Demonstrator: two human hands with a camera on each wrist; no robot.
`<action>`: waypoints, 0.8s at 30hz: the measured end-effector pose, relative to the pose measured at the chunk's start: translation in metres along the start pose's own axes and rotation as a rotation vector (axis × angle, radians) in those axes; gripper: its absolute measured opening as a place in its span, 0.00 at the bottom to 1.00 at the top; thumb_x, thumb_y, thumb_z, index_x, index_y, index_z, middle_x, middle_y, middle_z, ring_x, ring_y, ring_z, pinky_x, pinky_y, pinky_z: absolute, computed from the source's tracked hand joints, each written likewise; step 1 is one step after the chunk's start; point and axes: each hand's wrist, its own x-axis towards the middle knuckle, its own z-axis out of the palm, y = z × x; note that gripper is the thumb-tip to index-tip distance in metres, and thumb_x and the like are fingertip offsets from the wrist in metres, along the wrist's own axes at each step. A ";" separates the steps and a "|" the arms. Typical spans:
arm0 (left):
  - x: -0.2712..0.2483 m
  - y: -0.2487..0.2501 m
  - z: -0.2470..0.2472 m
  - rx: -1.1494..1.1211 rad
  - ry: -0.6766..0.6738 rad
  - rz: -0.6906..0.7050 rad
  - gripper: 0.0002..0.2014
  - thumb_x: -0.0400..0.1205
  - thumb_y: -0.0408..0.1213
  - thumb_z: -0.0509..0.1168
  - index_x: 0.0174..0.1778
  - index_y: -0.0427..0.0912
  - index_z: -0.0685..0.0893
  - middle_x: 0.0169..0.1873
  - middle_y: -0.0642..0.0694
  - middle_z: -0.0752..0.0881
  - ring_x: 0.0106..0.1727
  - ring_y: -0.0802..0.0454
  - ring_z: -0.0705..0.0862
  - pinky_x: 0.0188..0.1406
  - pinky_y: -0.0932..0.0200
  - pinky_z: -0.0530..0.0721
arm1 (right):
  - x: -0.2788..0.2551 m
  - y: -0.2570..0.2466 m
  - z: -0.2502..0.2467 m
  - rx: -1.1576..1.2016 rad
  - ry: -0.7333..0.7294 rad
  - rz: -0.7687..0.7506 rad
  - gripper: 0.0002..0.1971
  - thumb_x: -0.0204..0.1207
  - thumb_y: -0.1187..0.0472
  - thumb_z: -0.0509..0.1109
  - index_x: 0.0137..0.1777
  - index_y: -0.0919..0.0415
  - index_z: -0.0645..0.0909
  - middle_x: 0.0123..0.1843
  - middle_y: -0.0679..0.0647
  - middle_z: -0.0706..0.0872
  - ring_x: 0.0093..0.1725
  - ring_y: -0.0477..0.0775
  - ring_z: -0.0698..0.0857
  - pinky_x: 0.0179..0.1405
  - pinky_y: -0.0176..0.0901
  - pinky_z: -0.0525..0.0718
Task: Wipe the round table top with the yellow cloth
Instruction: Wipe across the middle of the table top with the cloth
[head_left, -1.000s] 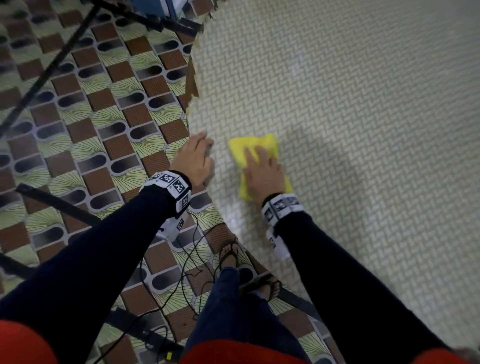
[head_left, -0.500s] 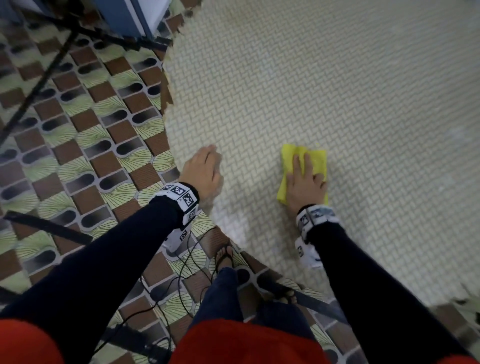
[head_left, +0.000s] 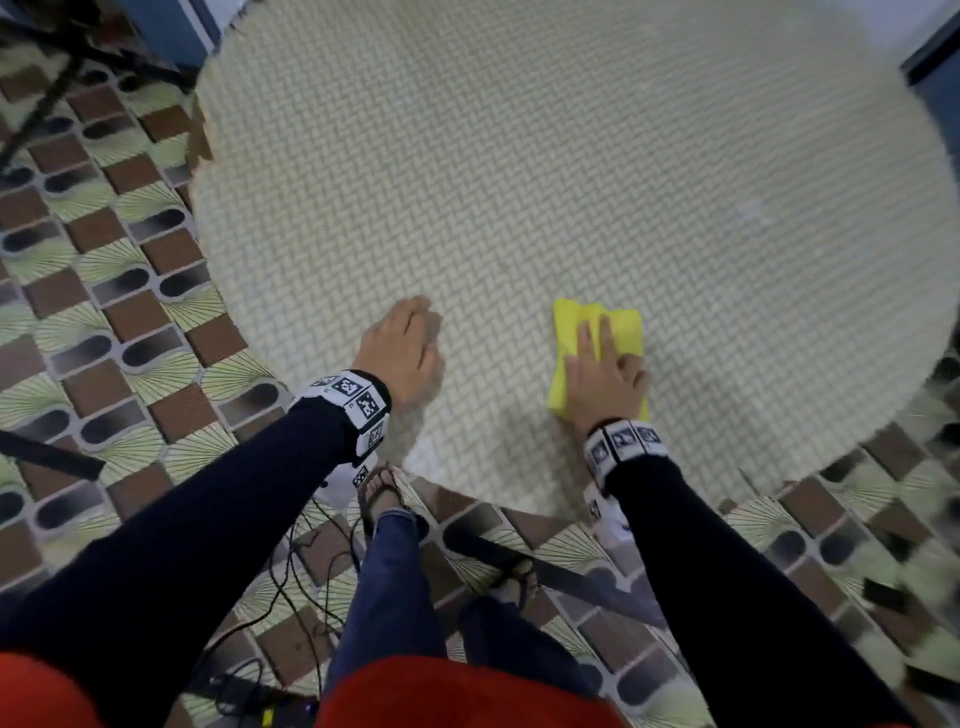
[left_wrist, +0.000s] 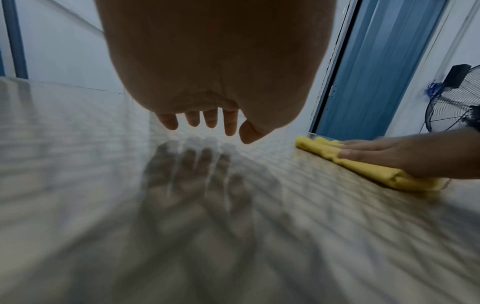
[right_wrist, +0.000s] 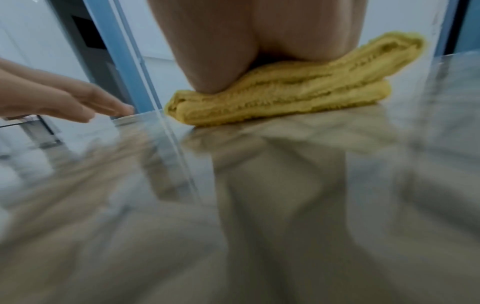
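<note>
— Underfoot, brown-and-green patterned floor tiles (head_left: 119, 291); above them a round table top (head_left: 571, 171) with a pale woven-look, glossy surface. Where's the cloth?

— Folded yellow terry cloth (head_left: 623, 327) lies on the near part of the top, right of centre. Right hand (head_left: 605, 382) presses flat on it, fingers straight, palm down.

— Left hand?

— Left hand (head_left: 402, 345) hovers just above the top near its left edge, apart from the cloth. Fingers (left_wrist: 193, 119) loosely curled, holding nothing; their reflection shows in the gloss beneath.

— Background?

— Blue door frame (left_wrist: 369, 67), black wire-caged fan (left_wrist: 457, 102) at far right.
</note>
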 end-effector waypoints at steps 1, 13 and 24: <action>-0.001 0.010 0.007 -0.003 0.015 0.008 0.24 0.87 0.41 0.52 0.80 0.38 0.67 0.81 0.41 0.63 0.81 0.44 0.62 0.78 0.41 0.64 | 0.000 -0.003 0.003 -0.017 0.008 -0.053 0.28 0.84 0.43 0.41 0.84 0.46 0.54 0.87 0.47 0.49 0.67 0.71 0.72 0.65 0.62 0.67; 0.000 0.056 0.047 -0.043 0.101 -0.032 0.24 0.85 0.40 0.57 0.79 0.41 0.68 0.82 0.43 0.62 0.83 0.43 0.59 0.79 0.38 0.58 | -0.029 0.102 -0.024 -0.017 -0.154 0.084 0.26 0.88 0.47 0.44 0.84 0.38 0.43 0.86 0.42 0.40 0.74 0.69 0.63 0.70 0.63 0.63; 0.000 0.063 0.052 -0.033 0.119 -0.090 0.29 0.80 0.46 0.51 0.79 0.43 0.68 0.82 0.44 0.62 0.84 0.44 0.57 0.80 0.39 0.54 | -0.060 0.047 0.003 -0.041 -0.057 -0.292 0.30 0.84 0.57 0.61 0.83 0.41 0.56 0.86 0.44 0.52 0.57 0.64 0.74 0.54 0.57 0.74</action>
